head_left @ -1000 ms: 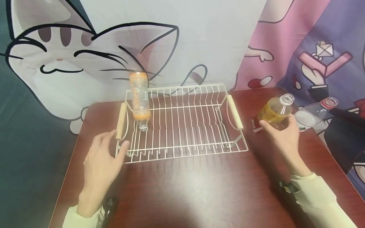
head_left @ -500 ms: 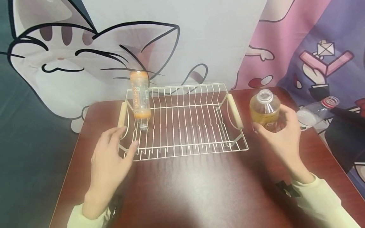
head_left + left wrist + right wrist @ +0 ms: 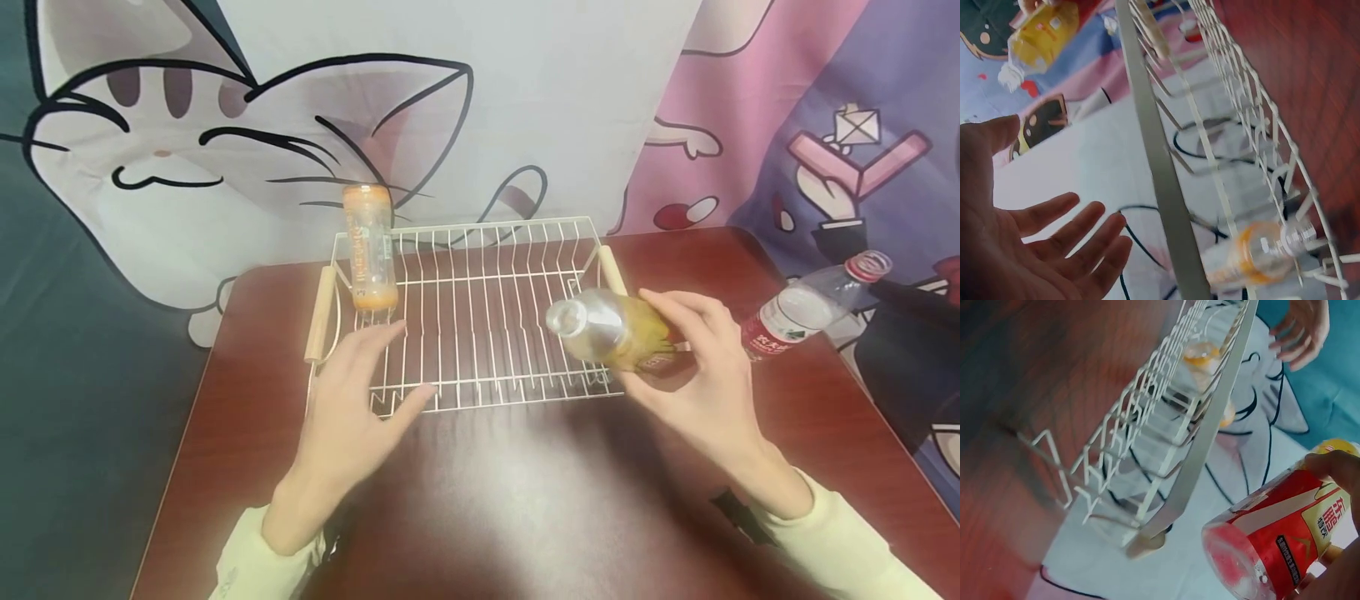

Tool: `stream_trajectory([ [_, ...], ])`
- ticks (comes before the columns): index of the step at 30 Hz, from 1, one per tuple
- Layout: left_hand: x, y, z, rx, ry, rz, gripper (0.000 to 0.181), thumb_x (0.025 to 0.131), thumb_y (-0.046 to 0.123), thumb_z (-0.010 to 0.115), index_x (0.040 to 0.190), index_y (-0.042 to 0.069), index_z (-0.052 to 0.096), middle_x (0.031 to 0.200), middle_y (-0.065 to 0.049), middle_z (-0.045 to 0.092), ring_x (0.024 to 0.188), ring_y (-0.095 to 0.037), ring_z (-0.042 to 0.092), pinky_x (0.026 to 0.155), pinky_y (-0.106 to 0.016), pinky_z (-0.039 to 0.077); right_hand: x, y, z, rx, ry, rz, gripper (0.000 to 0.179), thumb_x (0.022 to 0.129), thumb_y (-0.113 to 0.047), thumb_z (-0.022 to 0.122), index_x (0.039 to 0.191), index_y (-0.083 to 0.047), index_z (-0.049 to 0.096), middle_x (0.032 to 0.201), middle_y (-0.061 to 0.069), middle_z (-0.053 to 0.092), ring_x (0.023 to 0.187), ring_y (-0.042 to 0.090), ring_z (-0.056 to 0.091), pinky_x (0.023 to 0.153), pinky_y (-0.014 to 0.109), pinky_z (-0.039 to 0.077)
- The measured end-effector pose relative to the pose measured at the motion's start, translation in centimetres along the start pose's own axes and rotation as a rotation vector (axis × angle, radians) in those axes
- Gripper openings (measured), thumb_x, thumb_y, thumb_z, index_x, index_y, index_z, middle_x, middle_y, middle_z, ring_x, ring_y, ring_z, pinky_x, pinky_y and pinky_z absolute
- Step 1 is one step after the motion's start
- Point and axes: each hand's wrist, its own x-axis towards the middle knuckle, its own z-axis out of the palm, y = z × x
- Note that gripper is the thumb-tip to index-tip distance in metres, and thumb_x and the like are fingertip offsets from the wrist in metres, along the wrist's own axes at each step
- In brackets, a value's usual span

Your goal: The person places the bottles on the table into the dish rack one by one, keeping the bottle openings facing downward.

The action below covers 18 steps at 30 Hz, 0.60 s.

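My right hand [image 3: 697, 375] grips a clear plastic bottle [image 3: 618, 329] with a red and yellow label. Tilted, it points its uncapped mouth left, over the right end of the white wire dish rack [image 3: 480, 333]. In the right wrist view the bottle's base [image 3: 1232, 559] and red label show. My left hand [image 3: 348, 425] hovers over the rack's front left corner, fingers spread, holding nothing; the left wrist view shows its open palm [image 3: 1029, 250]. Close beyond its fingertips, an orange-banded clear bottle [image 3: 369, 246] stands upside down in the rack's left end, its neck partly hidden behind the fingers.
At the table's right edge another clear bottle [image 3: 798, 312] stands with a red label and a red ring at its mouth. The rack has a wooden handle [image 3: 321, 312] at each end. A cartoon-printed cloth [image 3: 525, 108] hangs behind the brown table [image 3: 525, 500].
My right hand has lifted the red and yellow bottle from beside the other bottle, carried it left to the rack and tipped it over. My left hand has moved right, away from the left handle.
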Motion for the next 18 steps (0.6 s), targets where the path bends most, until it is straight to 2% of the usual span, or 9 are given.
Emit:
stream_trajectory([
  [4, 0.4, 1.1, 0.7, -0.060, -0.017, 0.104, 0.083, 0.086, 0.040, 0.090, 0.157, 0.008, 0.060, 0.152, -0.014, 0.065, 0.141, -0.036, 0.060, 0.118, -0.057, 0.048, -0.2, -0.9, 0.6, -0.023, -0.033, -0.118, 0.076, 0.072, -0.029, 0.086, 0.143, -0.006, 0.074, 0.132, 0.025, 0.067, 0.120, 0.039, 0.058, 0.111, 0.038, 0.027],
  [6, 0.6, 1.7, 1.1, -0.097, -0.026, 0.143, 0.086, 0.084, 0.040, 0.092, 0.157, 0.009, 0.060, 0.153, -0.013, 0.065, 0.141, -0.034, 0.060, 0.118, -0.055, 0.049, -0.3, -1.3, 0.9, -0.038, -0.048, -0.185, 0.074, 0.075, -0.031, 0.083, 0.143, -0.006, 0.074, 0.131, 0.025, 0.068, 0.118, 0.046, 0.058, 0.112, 0.042, 0.027],
  [11, 0.8, 3.2, 2.1, -0.170, -0.082, 0.180, 0.089, 0.082, 0.043, 0.096, 0.157, 0.012, 0.060, 0.152, -0.009, 0.064, 0.142, -0.030, 0.061, 0.118, -0.055, 0.051, -0.6, -2.2, 1.7, -0.078, -0.096, -0.296, 0.072, 0.077, -0.029, 0.080, 0.144, -0.006, 0.073, 0.128, 0.023, 0.069, 0.117, 0.045, 0.060, 0.116, 0.046, 0.027],
  [18, 0.7, 4.5, 3.2, -0.211, -0.160, 0.186, 0.094, 0.080, 0.044, 0.099, 0.160, 0.015, 0.057, 0.153, -0.007, 0.062, 0.142, -0.026, 0.061, 0.119, -0.053, 0.051, -1.3, -3.2, 2.1, -0.096, -0.160, -0.355, 0.079, 0.071, -0.020, 0.087, 0.147, -0.006, 0.071, 0.130, 0.021, 0.068, 0.120, 0.046, 0.060, 0.112, 0.061, 0.032],
])
